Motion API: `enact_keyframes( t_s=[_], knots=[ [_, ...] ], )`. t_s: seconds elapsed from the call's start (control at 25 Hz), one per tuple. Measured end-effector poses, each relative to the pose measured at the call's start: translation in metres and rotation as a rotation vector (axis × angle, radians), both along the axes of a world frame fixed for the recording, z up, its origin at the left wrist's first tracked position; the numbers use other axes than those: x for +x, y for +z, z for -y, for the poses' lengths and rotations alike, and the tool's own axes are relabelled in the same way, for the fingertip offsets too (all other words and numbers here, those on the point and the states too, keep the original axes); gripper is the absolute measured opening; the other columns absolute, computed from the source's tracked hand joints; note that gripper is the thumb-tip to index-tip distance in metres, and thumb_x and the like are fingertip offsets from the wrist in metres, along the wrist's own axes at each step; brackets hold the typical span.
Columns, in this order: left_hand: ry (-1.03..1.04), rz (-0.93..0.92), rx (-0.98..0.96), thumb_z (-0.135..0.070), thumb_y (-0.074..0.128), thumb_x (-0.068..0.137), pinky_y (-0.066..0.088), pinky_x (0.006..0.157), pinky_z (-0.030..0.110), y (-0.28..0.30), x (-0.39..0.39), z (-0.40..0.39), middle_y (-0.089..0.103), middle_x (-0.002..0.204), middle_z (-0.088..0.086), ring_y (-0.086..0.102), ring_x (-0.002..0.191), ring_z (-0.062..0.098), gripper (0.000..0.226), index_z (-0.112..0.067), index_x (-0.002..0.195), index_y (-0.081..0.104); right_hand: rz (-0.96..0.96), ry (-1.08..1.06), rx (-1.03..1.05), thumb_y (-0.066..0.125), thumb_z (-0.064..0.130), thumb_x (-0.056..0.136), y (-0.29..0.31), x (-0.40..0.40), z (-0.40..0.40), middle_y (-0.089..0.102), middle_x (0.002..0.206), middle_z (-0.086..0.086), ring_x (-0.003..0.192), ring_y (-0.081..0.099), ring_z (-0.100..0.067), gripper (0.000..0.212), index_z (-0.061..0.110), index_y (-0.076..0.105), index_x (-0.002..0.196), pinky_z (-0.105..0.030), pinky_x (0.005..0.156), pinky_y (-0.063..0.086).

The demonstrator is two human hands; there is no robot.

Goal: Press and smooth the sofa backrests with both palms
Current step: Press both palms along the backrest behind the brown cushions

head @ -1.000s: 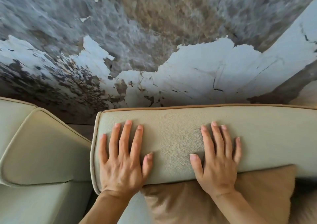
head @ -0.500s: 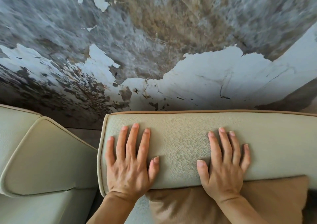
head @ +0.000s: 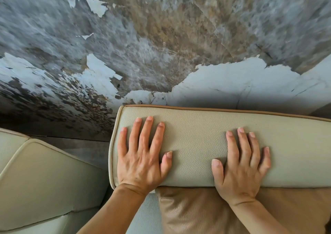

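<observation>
A cream leather sofa backrest (head: 197,144) with tan piping runs from the centre to the right edge. My left hand (head: 143,156) lies flat on its left end, palm down, fingers spread. My right hand (head: 240,169) lies flat on the same backrest further right, palm down, fingers apart. Both hands hold nothing. A second cream backrest (head: 44,180) sits at the lower left, apart from both hands.
A tan leather cushion (head: 206,214) leans below the backrest, under my right wrist. Behind the sofa stands a wall (head: 161,45) with peeling white paint. A dark gap (head: 86,149) separates the two backrests.
Both hands stay flat on the backrest in much the same spots. The view has shifted, so the sofa and hands appear further right and lower in the picture.
</observation>
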State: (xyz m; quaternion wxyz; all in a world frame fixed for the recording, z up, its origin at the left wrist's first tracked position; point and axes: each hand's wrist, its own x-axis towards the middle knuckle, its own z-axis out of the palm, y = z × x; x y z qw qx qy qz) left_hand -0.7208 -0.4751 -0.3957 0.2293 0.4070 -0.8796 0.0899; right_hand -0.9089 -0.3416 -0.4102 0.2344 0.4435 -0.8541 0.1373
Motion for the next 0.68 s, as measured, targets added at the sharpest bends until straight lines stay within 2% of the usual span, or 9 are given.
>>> enact_keyframes(
  t_s=[0.68],
  knots=[
    [-0.073,0.018,0.003,-0.051,0.031,0.090,0.019,0.114,0.057,0.000,-0.054,0.063,0.043,0.148,0.015,0.034,0.138,0.036,0.064,-0.016,0.142,0.042,-0.018,-0.080,0.007,0.018,0.054,0.092,-0.003,-0.044,0.051,0.037,0.151,-0.012,0.142,0.027,-0.033,0.068,0.017,0.031,0.148,-0.057,0.115,0.014]
  ],
)
